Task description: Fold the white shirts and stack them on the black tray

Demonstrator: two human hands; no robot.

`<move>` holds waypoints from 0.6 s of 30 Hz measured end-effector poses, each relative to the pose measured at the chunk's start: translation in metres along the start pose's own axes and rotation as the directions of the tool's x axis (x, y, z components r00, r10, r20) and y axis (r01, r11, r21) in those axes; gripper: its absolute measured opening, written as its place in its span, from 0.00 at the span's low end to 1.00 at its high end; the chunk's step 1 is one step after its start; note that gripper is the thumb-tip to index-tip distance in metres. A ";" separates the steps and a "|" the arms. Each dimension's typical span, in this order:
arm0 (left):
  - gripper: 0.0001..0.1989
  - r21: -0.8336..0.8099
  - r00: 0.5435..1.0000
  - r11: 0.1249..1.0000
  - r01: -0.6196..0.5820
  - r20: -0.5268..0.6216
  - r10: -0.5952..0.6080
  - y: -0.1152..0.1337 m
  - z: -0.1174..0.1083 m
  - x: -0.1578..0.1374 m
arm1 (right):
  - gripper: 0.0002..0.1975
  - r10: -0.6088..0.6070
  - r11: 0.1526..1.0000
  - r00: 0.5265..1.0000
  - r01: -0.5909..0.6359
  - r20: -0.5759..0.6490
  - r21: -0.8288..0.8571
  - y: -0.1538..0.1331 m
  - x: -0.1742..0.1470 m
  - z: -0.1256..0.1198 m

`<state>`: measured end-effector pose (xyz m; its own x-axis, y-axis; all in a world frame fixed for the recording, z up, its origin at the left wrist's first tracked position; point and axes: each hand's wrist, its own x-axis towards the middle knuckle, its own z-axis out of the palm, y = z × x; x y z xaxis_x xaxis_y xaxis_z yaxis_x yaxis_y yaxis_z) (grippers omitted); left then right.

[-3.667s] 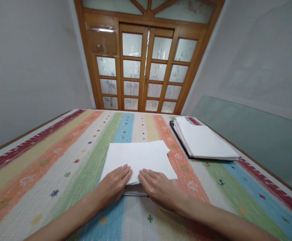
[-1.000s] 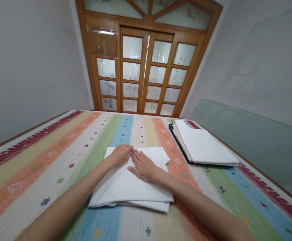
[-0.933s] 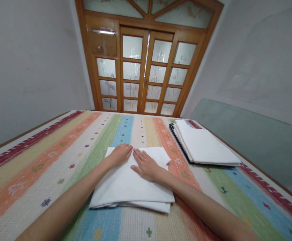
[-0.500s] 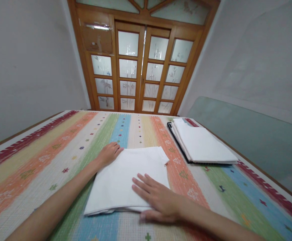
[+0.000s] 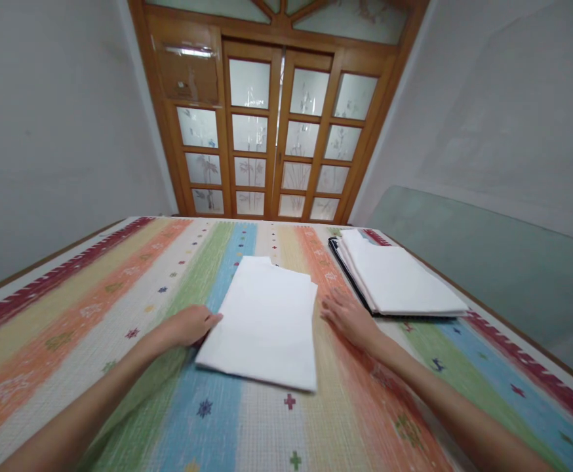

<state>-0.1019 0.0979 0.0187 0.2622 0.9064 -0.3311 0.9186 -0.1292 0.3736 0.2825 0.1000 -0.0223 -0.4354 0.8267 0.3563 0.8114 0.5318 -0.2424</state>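
A folded white cloth (image 5: 261, 321) lies in the middle of the striped bed cover, with a stepped corner at its far edge. My left hand (image 5: 195, 324) pinches its left edge between thumb and fingers. Just off the right edge, my right hand (image 5: 348, 318) hovers over or rests on the orange stripe, its fingers stretched out and somewhat blurred, with nothing in it. Whether the right hand touches the cover I cannot tell.
At the right, a stack of folded white cloths (image 5: 404, 278) sits with a black item (image 5: 350, 278) beneath. The striped cover (image 5: 134, 295) spreads over the bed. A pale green headboard-like panel (image 5: 463, 229) runs along the right side. Wooden glazed doors (image 5: 276, 131) stand behind.
The white cloth has turned and now appears narrower, its front edge farther from me. My left hand moved from its far corner to its left edge; my right hand left its top and went forward-right.
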 end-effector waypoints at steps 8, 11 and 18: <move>0.21 -0.433 0.993 0.900 0.053 -0.068 -0.092 0.001 0.017 -0.020 | 0.21 0.325 0.438 0.896 -0.425 0.302 0.792 -0.023 0.005 0.002; 0.26 -0.608 0.975 0.794 -0.009 -0.181 -0.128 0.002 0.018 -0.007 | 0.20 0.417 0.130 0.800 -0.522 0.431 0.843 -0.039 0.014 -0.001; 0.33 -0.893 0.956 0.443 0.079 -0.058 -0.287 0.018 0.013 -0.005 | 0.16 0.553 -0.126 0.654 -0.546 0.516 0.828 -0.050 0.029 -0.010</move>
<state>-0.0832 0.0860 0.0156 -0.0297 0.9271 -0.3737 0.1631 0.3734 0.9132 0.2330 0.0961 0.0089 -0.0378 0.9297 -0.3665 -0.1873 -0.3668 -0.9112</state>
